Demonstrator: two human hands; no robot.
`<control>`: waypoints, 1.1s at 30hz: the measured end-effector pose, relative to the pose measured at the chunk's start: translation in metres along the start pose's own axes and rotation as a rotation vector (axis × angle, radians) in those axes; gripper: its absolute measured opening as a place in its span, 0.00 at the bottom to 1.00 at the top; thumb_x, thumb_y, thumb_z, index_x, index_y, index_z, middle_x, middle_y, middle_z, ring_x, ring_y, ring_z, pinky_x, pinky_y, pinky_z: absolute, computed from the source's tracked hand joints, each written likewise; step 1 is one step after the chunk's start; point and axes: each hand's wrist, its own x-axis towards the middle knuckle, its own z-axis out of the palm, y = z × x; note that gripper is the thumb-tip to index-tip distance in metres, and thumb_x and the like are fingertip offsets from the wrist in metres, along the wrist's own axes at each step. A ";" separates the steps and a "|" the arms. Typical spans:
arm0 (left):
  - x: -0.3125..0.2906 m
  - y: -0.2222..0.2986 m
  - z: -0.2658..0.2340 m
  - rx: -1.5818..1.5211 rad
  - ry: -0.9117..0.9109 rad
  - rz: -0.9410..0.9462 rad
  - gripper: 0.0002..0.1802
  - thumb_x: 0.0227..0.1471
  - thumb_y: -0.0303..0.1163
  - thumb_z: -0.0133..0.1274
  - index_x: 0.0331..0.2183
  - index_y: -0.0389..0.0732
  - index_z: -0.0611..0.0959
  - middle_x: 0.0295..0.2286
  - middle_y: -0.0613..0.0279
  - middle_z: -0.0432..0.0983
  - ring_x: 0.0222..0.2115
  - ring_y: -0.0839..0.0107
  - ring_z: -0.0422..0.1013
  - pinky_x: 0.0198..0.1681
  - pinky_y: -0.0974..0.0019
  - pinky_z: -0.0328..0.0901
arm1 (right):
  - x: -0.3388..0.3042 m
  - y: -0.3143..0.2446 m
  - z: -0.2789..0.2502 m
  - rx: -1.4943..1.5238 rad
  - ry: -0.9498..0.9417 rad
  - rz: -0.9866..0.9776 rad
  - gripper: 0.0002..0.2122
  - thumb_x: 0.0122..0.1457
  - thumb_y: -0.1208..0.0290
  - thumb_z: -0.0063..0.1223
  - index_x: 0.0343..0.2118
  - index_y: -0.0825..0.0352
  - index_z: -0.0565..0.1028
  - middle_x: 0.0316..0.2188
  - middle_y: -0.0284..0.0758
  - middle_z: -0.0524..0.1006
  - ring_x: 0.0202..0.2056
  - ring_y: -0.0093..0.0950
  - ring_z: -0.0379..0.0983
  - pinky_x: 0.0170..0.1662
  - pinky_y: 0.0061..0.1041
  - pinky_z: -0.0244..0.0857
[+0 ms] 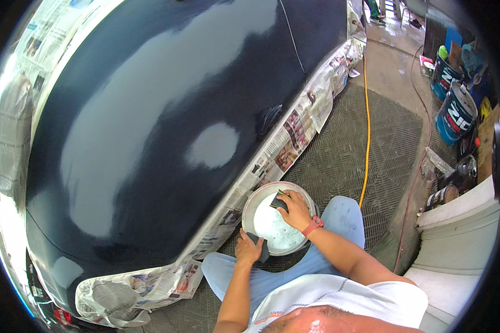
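A round bucket (248, 208) of cloudy whitish water (274, 226) stands between my knees. Over its upper right side reaches my right hand (296, 210), closed on a small dark block (279, 201) with a pale yellowish edge. My left hand (247, 249) is at the lower left of the rim, its fingers closed on a dark grey pad (260, 247); whether the pad touches the rim I cannot tell. Left of the bucket is a large dark car panel (172, 166) with dull grey patches, one of them round (214, 145).
Newspaper masking (286, 147) runs along the panel's lower edge. A yellow cord (367, 127) and a thin reddish hose (428, 114) cross the floor mat (383, 119). Blue tubs (455, 114) and cans (443, 197) stand at the right. Another person's legs (374, 11) show far off.
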 end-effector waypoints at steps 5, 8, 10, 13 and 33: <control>-0.002 0.001 0.005 -0.023 0.065 0.006 0.57 0.59 0.57 0.61 0.72 0.30 0.53 0.55 0.30 0.73 0.56 0.37 0.73 0.59 0.41 0.69 | -0.005 0.006 0.000 -0.039 0.024 0.016 0.21 0.55 0.70 0.70 0.52 0.61 0.80 0.57 0.43 0.75 0.57 0.48 0.71 0.62 0.47 0.64; 0.001 -0.006 0.008 -0.052 0.074 0.038 0.55 0.61 0.57 0.59 0.71 0.31 0.55 0.54 0.30 0.73 0.55 0.36 0.74 0.59 0.41 0.69 | -0.004 0.004 0.000 -0.075 -0.009 0.008 0.21 0.55 0.69 0.71 0.53 0.62 0.80 0.57 0.43 0.75 0.58 0.48 0.70 0.63 0.46 0.64; -0.003 -0.003 0.003 -0.068 0.076 0.037 0.54 0.61 0.56 0.59 0.71 0.32 0.55 0.54 0.30 0.73 0.54 0.36 0.74 0.58 0.41 0.70 | -0.005 0.005 0.000 -0.081 -0.004 0.002 0.21 0.56 0.69 0.70 0.54 0.62 0.80 0.57 0.44 0.75 0.58 0.48 0.70 0.63 0.46 0.64; -0.004 -0.003 -0.001 -0.096 0.057 0.038 0.53 0.62 0.56 0.58 0.71 0.32 0.56 0.54 0.30 0.73 0.54 0.37 0.74 0.57 0.41 0.70 | -0.007 0.003 -0.002 -0.073 0.000 -0.005 0.20 0.58 0.69 0.68 0.54 0.64 0.80 0.57 0.47 0.75 0.60 0.49 0.70 0.64 0.46 0.64; 0.003 -0.019 0.031 -0.281 0.292 0.183 0.48 0.59 0.42 0.61 0.69 0.30 0.59 0.50 0.26 0.72 0.53 0.34 0.71 0.58 0.41 0.67 | -0.019 -0.009 -0.013 -0.239 -0.070 -0.084 0.21 0.65 0.66 0.61 0.59 0.64 0.75 0.56 0.47 0.76 0.57 0.49 0.73 0.60 0.45 0.69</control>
